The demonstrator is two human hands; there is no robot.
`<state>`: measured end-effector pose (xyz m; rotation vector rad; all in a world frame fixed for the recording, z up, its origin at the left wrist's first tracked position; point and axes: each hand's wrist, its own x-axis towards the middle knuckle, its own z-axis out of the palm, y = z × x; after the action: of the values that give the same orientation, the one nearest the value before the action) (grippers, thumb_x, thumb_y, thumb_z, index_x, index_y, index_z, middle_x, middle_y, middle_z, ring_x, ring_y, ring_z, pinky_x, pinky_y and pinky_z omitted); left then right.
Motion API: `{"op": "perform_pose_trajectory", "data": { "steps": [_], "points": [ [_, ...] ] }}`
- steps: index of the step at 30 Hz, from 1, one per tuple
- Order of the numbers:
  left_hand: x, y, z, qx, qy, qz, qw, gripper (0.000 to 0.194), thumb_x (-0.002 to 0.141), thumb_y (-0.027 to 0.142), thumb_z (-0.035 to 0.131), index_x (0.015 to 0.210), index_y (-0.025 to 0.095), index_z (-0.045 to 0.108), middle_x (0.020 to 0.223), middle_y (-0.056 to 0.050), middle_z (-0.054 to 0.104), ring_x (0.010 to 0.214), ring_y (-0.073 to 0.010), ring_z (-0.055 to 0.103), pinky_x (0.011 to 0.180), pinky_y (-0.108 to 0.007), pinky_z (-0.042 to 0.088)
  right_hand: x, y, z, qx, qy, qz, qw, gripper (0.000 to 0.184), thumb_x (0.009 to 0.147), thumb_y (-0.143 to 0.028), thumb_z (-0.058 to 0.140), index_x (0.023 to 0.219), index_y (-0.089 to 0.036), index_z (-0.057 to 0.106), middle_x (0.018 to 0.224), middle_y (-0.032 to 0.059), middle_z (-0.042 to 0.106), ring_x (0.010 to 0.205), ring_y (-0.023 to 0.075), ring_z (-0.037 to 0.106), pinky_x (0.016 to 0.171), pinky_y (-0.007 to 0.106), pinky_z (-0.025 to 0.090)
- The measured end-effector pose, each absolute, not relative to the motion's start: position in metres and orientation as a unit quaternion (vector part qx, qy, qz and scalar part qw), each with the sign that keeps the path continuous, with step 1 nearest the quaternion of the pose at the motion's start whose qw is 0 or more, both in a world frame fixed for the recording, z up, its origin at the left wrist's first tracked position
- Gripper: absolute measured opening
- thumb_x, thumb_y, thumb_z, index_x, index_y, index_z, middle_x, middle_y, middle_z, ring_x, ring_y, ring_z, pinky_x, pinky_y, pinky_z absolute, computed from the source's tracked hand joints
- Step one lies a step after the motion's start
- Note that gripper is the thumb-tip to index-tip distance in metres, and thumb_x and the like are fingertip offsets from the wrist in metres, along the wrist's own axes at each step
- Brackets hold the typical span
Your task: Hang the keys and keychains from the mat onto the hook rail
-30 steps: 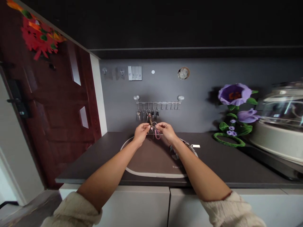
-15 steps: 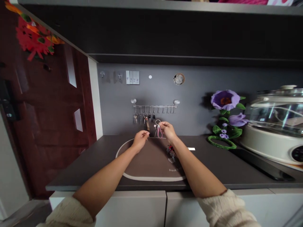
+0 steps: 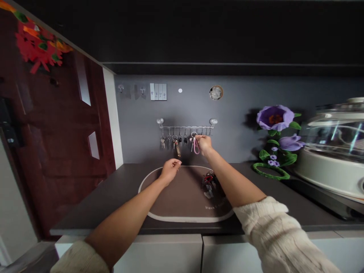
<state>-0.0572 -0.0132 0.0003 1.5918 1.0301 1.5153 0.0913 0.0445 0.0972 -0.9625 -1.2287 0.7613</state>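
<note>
My right hand (image 3: 204, 143) is raised to the metal hook rail (image 3: 186, 127) on the grey wall, pinching a key ring with a pink loop strap (image 3: 195, 144) right under a hook. Several other key sets (image 3: 174, 141) hang from the rail's left hooks. My left hand (image 3: 170, 169) hovers lower, over the back edge of the brown oval mat (image 3: 176, 195), fingers curled together with nothing visible in them. A bunch of keys (image 3: 209, 182) lies on the mat beside my right forearm.
A dark countertop (image 3: 93, 204) carries the mat. Purple fabric flowers (image 3: 275, 131) stand at the right against the wall, and a glass-lidded cooker (image 3: 332, 151) sits at the far right. A dark red door (image 3: 57, 140) is on the left. Light switches (image 3: 158, 91) are above the rail.
My right hand has lifted the pink-strapped key ring from in front of me up to the hook rail. My left hand let go of it and dropped toward the mat.
</note>
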Motion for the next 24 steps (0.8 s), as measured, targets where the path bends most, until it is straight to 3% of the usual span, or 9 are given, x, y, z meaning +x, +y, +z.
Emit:
{"op": "perform_pose_trajectory", "data": {
  "steps": [5, 24],
  "points": [
    [-0.058, -0.009, -0.002, 0.615, 0.394, 0.589, 0.346, 0.022, 0.065, 0.034, 0.054, 0.071, 0.013, 0.055, 0.057, 0.002, 0.050, 0.048, -0.0069, 0.042, 0.049, -0.020, 0.033, 0.087, 0.058, 0.101, -0.432, -0.459, 0.386, 0.673, 0.006, 0.066, -0.011, 0.047, 0.062, -0.014, 0.050, 0.052, 0.0019, 0.054, 0.045, 0.0086, 0.049, 0.048, 0.022, 0.045],
    [-0.059, -0.002, -0.006, 0.607, 0.400, 0.595, 0.342, 0.021, 0.067, 0.032, 0.052, 0.073, 0.013, 0.055, 0.060, 0.001, 0.050, 0.050, -0.0066, 0.042, 0.051, -0.020, 0.034, 0.085, 0.069, 0.083, -0.443, -0.445, 0.410, 0.661, 0.011, 0.072, -0.011, 0.046, 0.062, -0.014, 0.049, 0.045, -0.0022, 0.049, 0.038, 0.0053, 0.045, 0.041, 0.017, 0.043]
  ]
}}
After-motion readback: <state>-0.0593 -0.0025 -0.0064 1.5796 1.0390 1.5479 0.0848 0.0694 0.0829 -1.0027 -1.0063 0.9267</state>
